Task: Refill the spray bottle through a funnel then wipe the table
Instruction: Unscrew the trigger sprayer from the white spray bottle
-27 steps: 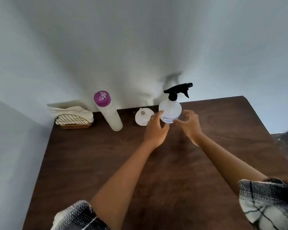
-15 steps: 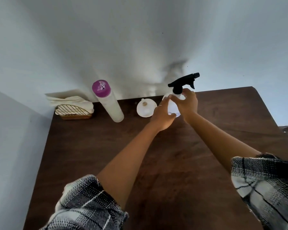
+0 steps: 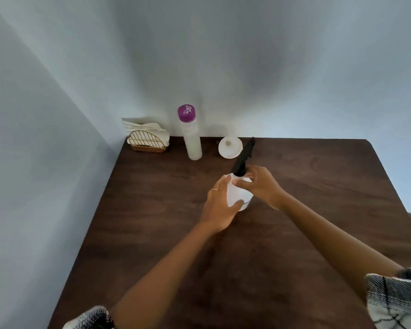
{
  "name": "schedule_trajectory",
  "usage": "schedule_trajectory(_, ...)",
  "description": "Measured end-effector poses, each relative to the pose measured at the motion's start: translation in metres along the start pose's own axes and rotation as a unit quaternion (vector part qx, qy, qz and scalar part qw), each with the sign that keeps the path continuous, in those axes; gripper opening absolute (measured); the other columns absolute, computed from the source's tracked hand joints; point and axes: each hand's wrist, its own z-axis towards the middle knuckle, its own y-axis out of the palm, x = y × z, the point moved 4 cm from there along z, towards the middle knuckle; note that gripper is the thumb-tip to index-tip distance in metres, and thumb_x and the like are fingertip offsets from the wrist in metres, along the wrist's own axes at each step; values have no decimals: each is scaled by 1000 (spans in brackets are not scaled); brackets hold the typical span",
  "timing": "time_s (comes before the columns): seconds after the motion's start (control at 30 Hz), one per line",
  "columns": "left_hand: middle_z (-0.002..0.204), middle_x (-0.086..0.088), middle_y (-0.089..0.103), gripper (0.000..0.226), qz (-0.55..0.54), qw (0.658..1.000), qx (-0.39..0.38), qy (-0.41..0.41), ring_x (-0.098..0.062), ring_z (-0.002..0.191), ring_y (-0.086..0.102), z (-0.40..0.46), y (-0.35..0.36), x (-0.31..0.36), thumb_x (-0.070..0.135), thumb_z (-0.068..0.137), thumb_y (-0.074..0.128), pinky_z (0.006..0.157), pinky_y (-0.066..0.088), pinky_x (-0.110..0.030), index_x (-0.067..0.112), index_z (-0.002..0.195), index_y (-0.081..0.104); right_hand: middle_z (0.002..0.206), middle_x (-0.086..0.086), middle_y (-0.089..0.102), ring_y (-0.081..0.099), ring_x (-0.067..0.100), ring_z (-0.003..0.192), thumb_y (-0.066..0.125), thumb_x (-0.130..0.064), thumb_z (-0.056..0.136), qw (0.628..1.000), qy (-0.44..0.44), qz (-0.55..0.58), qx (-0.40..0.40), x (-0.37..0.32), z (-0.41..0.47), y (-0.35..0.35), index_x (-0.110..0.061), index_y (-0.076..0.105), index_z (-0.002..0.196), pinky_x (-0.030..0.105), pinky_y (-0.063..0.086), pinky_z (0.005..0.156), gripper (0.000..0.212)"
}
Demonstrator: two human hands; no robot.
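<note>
A white spray bottle point(image 3: 235, 192) with a black trigger head point(image 3: 243, 156) stands on the dark wooden table point(image 3: 318, 186), near its middle. My left hand point(image 3: 220, 207) grips the bottle's body from the left. At the bottle's neck, just under the black head, the fingers of my right hand point(image 3: 261, 184) curl round it. A white funnel point(image 3: 230, 147) lies mouth down by the wall behind the bottle. Left of the funnel stands a tall white refill bottle point(image 3: 192, 138) with a purple cap.
A gold wire holder point(image 3: 147, 141) with folded cream cloths sits in the back left corner against the wall. The table's right edge runs beside a drop at the far right.
Both hands closed on the spray bottle at the back of the table and brought it toward me, away from the funnel. The trigger head now points away, toward the wall.
</note>
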Motion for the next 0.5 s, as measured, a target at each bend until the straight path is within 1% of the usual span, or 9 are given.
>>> schedule_trajectory(0.07, 147, 1, 38, 70, 1, 1000, 20, -21, -23, 134, 36, -30, -5, -11, 39, 85, 62, 105, 40, -42, 21, 144, 29, 109, -4, 69, 61, 9, 106, 72, -21, 81, 997, -25, -13, -76, -10, -22, 19, -15, 67, 109, 30, 48, 93, 29)
schedule_trajectory(0.13, 141, 3, 44, 69, -17, 998, 35, -41, -21, 128, 43, -61, -5, -24, 51, 82, 61, 99, 45, -45, 24, 140, 35, 109, -8, 67, 59, 4, 104, 71, -18, 82, 989, -41, -18, -139, -16, -45, 37, -16, 66, 110, 22, 47, 88, 29)
schedule_trajectory(0.2, 140, 11, 44, 72, -35, 997, 39, -56, -17, 127, 45, -87, -2, -36, 64, 78, 57, 99, 46, -46, 33, 139, 36, 109, -10, 66, 59, 1, 103, 69, -13, 82, 980, -46, -16, -192, -19, -63, 52, -16, 66, 112, 15, 46, 82, 30)
schedule_trajectory(0.27, 140, 16, 43, 72, -44, 996, 42, -68, -15, 127, 45, -113, 5, -48, 69, 76, 55, 100, 46, -47, 40, 139, 36, 109, -10, 65, 59, -3, 101, 68, -9, 82, 969, -52, -21, -240, -19, -81, 64, -14, 65, 114, 10, 46, 77, 33)
schedule_trajectory(0.33, 143, 14, 40, 73, -33, 995, 44, -80, -16, 129, 43, -131, 9, -53, 68, 76, 55, 102, 44, -47, 39, 140, 35, 109, -10, 64, 57, -5, 98, 66, -4, 81, 961, -52, -34, -270, -19, -91, 72, -13, 64, 115, 8, 46, 74, 35)
schedule_trajectory(0.37, 144, 11, 38, 72, -27, 995, 49, -88, -17, 130, 41, -142, 11, -53, 66, 78, 56, 103, 42, -47, 36, 140, 35, 110, -8, 64, 57, -3, 99, 65, -3, 81, 957, -50, -44, -284, -18, -98, 76, -13, 64, 115, 10, 45, 75, 35)
schedule_trajectory(0.43, 146, 6, 35, 72, -15, 993, 62, -99, -19, 131, 38, -159, 16, -55, 59, 81, 59, 106, 39, -46, 31, 142, 33, 116, -2, 64, 57, 5, 106, 64, -1, 80, 950, -49, -53, -302, -13, -108, 84, -11, 64, 114, 13, 44, 79, 36)
schedule_trajectory(0.5, 147, 5, 33, 72, -5, 991, 81, -109, -19, 131, 36, -172, 19, -54, 53, 83, 61, 105, 39, -41, 29, 143, 30, 120, 2, 63, 55, 11, 112, 63, 4, 79, 948, -48, -41, -313, -11, -119, 88, -10, 63, 114, 12, 42, 83, 38)
